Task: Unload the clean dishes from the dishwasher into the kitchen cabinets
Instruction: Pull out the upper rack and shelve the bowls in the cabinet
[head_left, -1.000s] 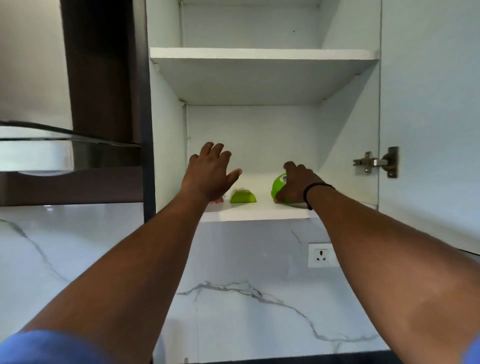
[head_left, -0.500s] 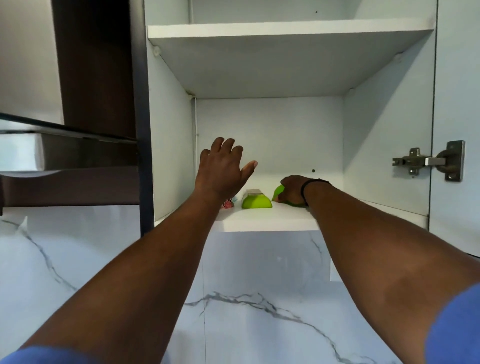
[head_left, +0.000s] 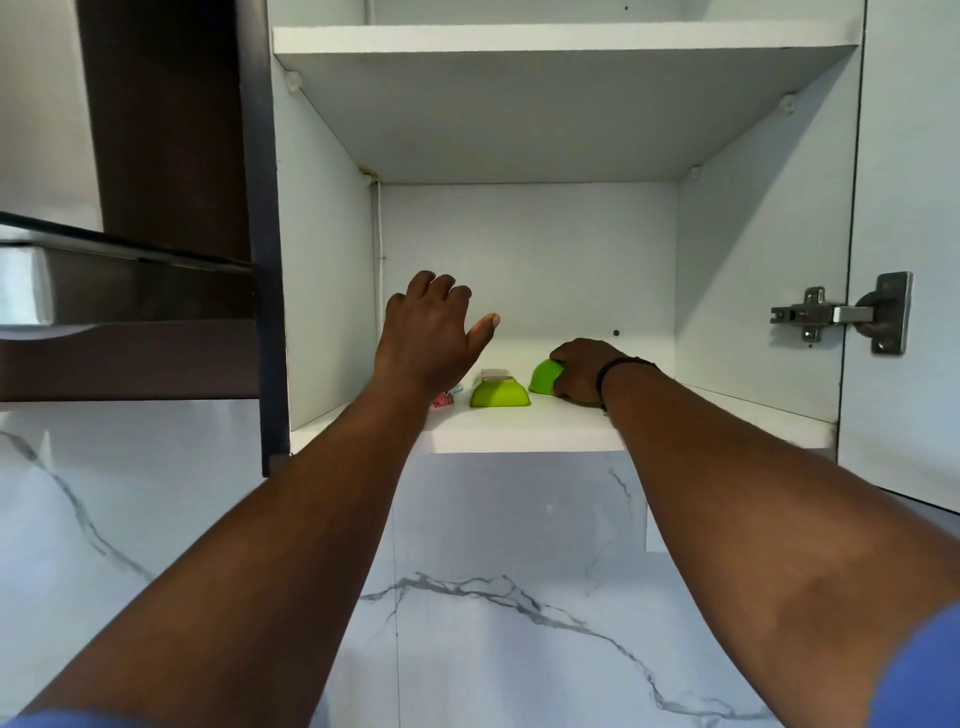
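Observation:
An open white wall cabinet is above me, and both arms reach up to its lower shelf (head_left: 519, 434). My right hand (head_left: 582, 371) grips a green bowl (head_left: 544, 375) lying tilted on that shelf toward the middle right. A second green bowl (head_left: 498, 396) stands to its left with a pale item showing above its rim. My left hand (head_left: 431, 332) hovers open above the shelf's left part, fingers relaxed and holding nothing. A small red-patterned object (head_left: 442, 400) peeks out under my left wrist.
The upper shelf (head_left: 561, 44) spans the cabinet overhead. The open cabinet door with a metal hinge (head_left: 841, 314) stands at the right. A dark range hood (head_left: 124, 291) juts out at the left. Marble backsplash (head_left: 467, 597) runs below.
The view has drawn closer to the cabinet. My right hand has pushed the green bowl deeper onto the shelf. My left hand has lifted slightly and stays open.

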